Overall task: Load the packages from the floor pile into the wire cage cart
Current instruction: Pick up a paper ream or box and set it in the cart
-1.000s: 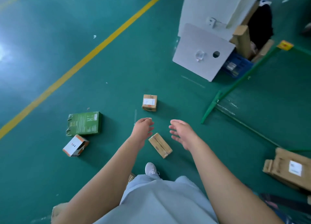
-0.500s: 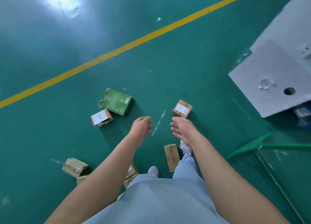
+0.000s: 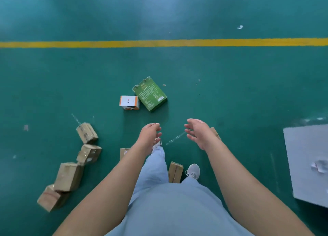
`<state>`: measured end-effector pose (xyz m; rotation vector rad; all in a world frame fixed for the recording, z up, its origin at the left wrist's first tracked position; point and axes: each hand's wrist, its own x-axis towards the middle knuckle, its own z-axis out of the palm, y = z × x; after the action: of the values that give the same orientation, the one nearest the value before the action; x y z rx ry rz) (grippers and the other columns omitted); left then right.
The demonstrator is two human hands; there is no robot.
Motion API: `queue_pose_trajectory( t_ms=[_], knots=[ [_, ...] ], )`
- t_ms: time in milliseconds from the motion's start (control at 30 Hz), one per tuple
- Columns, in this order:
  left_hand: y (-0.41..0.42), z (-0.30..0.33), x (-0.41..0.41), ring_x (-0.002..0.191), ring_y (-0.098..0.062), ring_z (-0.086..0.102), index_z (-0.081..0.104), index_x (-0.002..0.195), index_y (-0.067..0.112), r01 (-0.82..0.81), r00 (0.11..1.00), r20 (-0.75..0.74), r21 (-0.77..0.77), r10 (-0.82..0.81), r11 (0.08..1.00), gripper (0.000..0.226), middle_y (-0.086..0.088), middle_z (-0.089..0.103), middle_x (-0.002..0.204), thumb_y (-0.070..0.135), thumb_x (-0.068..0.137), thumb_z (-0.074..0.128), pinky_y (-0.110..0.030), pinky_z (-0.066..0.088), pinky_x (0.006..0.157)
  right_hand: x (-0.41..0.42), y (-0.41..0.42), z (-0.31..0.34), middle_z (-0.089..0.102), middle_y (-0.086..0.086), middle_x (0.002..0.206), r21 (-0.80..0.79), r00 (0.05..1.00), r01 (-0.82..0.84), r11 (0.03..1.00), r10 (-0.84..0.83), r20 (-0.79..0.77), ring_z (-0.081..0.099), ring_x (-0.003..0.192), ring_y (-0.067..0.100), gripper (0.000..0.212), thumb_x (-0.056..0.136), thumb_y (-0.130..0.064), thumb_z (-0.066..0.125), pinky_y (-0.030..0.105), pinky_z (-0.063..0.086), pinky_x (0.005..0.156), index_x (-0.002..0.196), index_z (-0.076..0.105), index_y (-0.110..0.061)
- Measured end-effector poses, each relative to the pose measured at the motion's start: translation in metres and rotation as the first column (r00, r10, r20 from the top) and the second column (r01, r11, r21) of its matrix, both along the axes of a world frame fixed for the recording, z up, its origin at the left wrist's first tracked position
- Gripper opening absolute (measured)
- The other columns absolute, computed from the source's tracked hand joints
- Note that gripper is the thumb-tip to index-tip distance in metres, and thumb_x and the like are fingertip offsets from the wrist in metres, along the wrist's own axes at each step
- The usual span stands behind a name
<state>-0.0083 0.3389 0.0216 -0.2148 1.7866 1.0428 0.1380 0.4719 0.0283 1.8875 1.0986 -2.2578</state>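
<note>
Looking straight down at a green floor (image 3: 230,86) with a yellow line (image 3: 159,43) across the top. Both hands out in front, empty. Left hand (image 3: 150,135) has fingers loosely curled, holding nothing. Right hand (image 3: 197,133) is spread, palm turned inward, fingers relaxed. The hands are apart, with a gap between them, above the floor.

Packages scattered on the floor: green box (image 3: 150,93) lying flat ahead of the hands, white-and-orange box (image 3: 129,102) just beside it on the left. Four taped brown cartons (image 3: 68,176) run in a rough row at lower left, some touching. One narrow brown carton (image 3: 175,171) sits between the feet, next to the right shoe (image 3: 193,171). Another carton (image 3: 124,152) is partly hidden behind the left forearm, and one (image 3: 215,132) behind the right wrist. Grey panel (image 3: 308,164) at right edge.
</note>
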Motion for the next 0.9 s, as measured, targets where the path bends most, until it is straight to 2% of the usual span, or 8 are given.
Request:
queue_pose_trajectory(
  t_ms=[167,267,400,567,733,800,900],
  knots=[
    [0.009,-0.029,-0.064,0.108,-0.023,0.065,0.061,0.122,0.011,-0.141,0.988,0.054,-0.03,0.143,0.99,0.025,-0.012,0.064,0.126,0.023,0.101,0.055,-0.039,0.056,0.095,-0.079,0.023,-0.021,0.065,0.006,0.12,-0.026,0.99,-0.131,0.991,0.132,0.054,0.063,0.111,0.022,0.019,0.106,-0.026,0.053,0.036,0.052,0.094,0.121,0.058,-0.016],
    [0.021,-0.048,-0.115,0.113,-0.023,0.065,0.061,0.123,0.012,-0.196,0.974,0.111,-0.041,0.199,0.98,0.026,-0.008,0.065,0.124,0.025,0.1,0.056,-0.036,0.058,0.09,-0.135,0.038,-0.033,0.065,0.005,0.121,-0.045,0.973,-0.194,0.98,0.198,0.115,0.063,0.111,0.022,0.018,0.106,-0.026,0.052,0.036,0.052,0.096,0.121,0.057,-0.017],
    [0.044,-0.065,-0.189,0.105,-0.021,0.064,0.062,0.116,0.013,-0.257,0.953,0.154,-0.052,0.262,0.965,0.02,-0.007,0.064,0.119,0.024,0.101,0.054,-0.04,0.055,0.097,-0.217,0.06,-0.052,0.064,0.005,0.123,-0.066,0.934,-0.299,0.952,0.306,0.183,0.062,0.112,0.021,0.019,0.106,-0.025,0.05,0.036,0.051,0.097,0.122,0.056,-0.017],
    [0.071,-0.09,-0.285,0.095,-0.02,0.06,0.059,0.104,0.018,-0.22,0.966,0.118,-0.09,0.23,0.971,0.01,-0.007,0.064,0.119,0.023,0.102,0.051,-0.035,0.054,0.087,-0.311,0.097,-0.084,0.065,0.006,0.125,-0.069,0.903,-0.376,0.924,0.382,0.195,0.063,0.113,0.021,0.02,0.105,-0.028,0.051,0.035,0.052,0.095,0.121,0.057,-0.018],
    [0.101,-0.139,-0.363,0.096,-0.02,0.059,0.057,0.096,0.023,-0.201,0.967,0.126,-0.148,0.22,0.968,0.01,-0.004,0.063,0.116,0.023,0.103,0.05,-0.035,0.052,0.091,-0.372,0.136,-0.135,0.065,0.007,0.127,-0.106,0.876,-0.41,0.906,0.424,0.231,0.063,0.112,0.022,0.019,0.106,-0.029,0.052,0.037,0.052,0.096,0.121,0.058,-0.019],
    [0.111,-0.158,-0.38,0.104,-0.021,0.063,0.057,0.1,0.024,-0.17,0.973,0.131,-0.156,0.191,0.973,0.009,-0.003,0.064,0.122,0.025,0.104,0.05,-0.037,0.053,0.098,-0.384,0.15,-0.155,0.065,0.008,0.126,-0.128,0.867,-0.407,0.904,0.427,0.257,0.064,0.114,0.023,0.02,0.105,-0.027,0.052,0.037,0.053,0.097,0.121,0.058,-0.017],
    [0.125,-0.213,-0.401,0.102,-0.019,0.062,0.057,0.095,0.026,-0.148,0.97,0.162,-0.195,0.181,0.97,0.012,-0.004,0.063,0.126,0.026,0.104,0.049,-0.04,0.053,0.102,-0.406,0.171,-0.21,0.066,0.007,0.12,-0.179,0.834,-0.435,0.882,0.47,0.29,0.065,0.099,0.017,0.026,0.105,-0.024,0.051,0.03,0.053,0.082,0.127,0.058,-0.012]
  ],
)
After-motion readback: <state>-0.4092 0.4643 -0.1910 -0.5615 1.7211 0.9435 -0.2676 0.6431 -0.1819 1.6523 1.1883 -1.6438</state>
